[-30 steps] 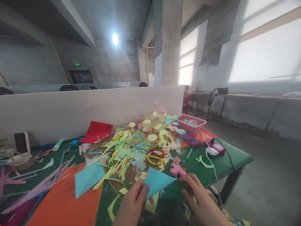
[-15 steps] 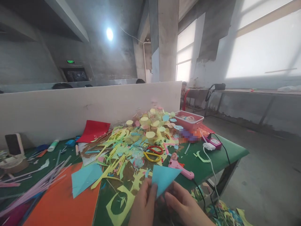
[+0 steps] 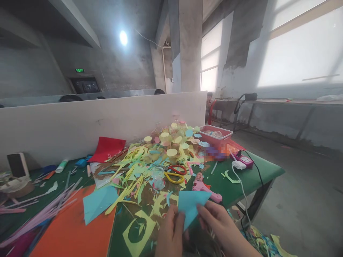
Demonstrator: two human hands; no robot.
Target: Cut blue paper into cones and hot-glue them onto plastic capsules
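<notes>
A folded piece of blue paper, roughly triangular with its point down, is held up in front of me at the table's near edge. My left hand pinches its left side between thumb and fingers. At its right edge my right hand grips the paper with thumb and fingertips. Just behind the paper lies a pink glue gun, partly covered by it. Scissors with red and yellow handles rest among the scraps beyond. Another blue sheet lies to the left on an orange sheet.
Paper scraps and a heap of cups with paper discs cover the middle of the green table. A pink bin stands at the back right, near a purple plug box with cables. A white partition closes the back.
Both hands and the blue paper have moved slightly right. My right fingers have shifted up onto the paper's right edge.
</notes>
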